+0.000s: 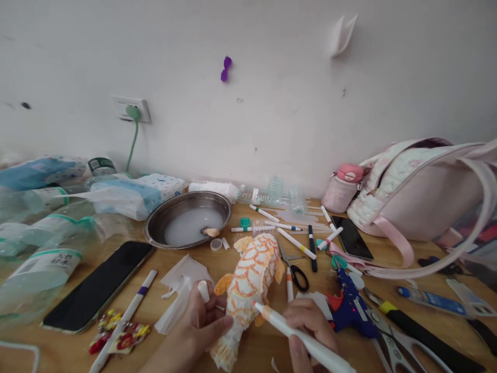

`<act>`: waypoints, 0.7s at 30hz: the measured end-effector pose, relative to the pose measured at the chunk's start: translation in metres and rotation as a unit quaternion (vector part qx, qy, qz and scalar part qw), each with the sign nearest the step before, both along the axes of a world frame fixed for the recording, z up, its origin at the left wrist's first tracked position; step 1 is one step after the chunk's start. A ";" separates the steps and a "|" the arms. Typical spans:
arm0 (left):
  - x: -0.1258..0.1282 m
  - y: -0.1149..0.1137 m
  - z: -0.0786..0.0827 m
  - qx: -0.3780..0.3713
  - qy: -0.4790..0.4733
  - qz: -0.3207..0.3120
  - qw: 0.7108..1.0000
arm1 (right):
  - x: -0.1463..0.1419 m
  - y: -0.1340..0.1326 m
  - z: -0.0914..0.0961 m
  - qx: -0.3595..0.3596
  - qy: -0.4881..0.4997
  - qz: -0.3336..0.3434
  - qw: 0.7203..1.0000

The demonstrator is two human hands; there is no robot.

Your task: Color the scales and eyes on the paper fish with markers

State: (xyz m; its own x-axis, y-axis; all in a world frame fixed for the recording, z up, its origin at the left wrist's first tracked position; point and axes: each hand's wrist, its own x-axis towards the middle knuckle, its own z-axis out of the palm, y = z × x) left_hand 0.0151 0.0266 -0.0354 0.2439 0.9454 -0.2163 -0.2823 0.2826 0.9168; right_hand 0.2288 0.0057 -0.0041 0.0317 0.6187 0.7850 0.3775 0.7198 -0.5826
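Observation:
A white paper fish (250,282) with orange scale lines and orange fins lies on the wooden table at the centre bottom. My left hand (198,324) grips its lower left side and also pinches a white marker cap (203,290) between its fingers. My right hand (308,324) holds a white marker with an orange tip (289,329), the tip touching the fish's right flank.
A steel bowl (189,217) of cloudy liquid stands behind the fish. Several markers (297,242), scissors (295,270), a blue glue gun (349,303), two phones (97,285) (351,237), plastic bottles (42,259), tissue packs, a pink bottle (344,187) and a pink bag (423,191) crowd the table.

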 end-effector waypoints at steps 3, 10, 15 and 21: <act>-0.001 -0.002 -0.001 0.017 0.025 0.013 0.999 | -0.001 0.002 0.000 0.000 0.003 -0.017 1.000; -0.005 -0.001 0.006 0.036 0.094 -0.036 0.994 | -0.015 -0.005 -0.002 -0.026 -0.005 -0.050 0.998; -0.004 -0.001 0.007 0.036 0.115 -0.025 0.992 | -0.017 -0.008 -0.003 -0.046 -0.005 -0.062 0.997; 0.001 0.001 0.014 0.023 0.119 -0.022 0.992 | -0.014 -0.007 -0.004 -0.048 -0.012 -0.065 0.997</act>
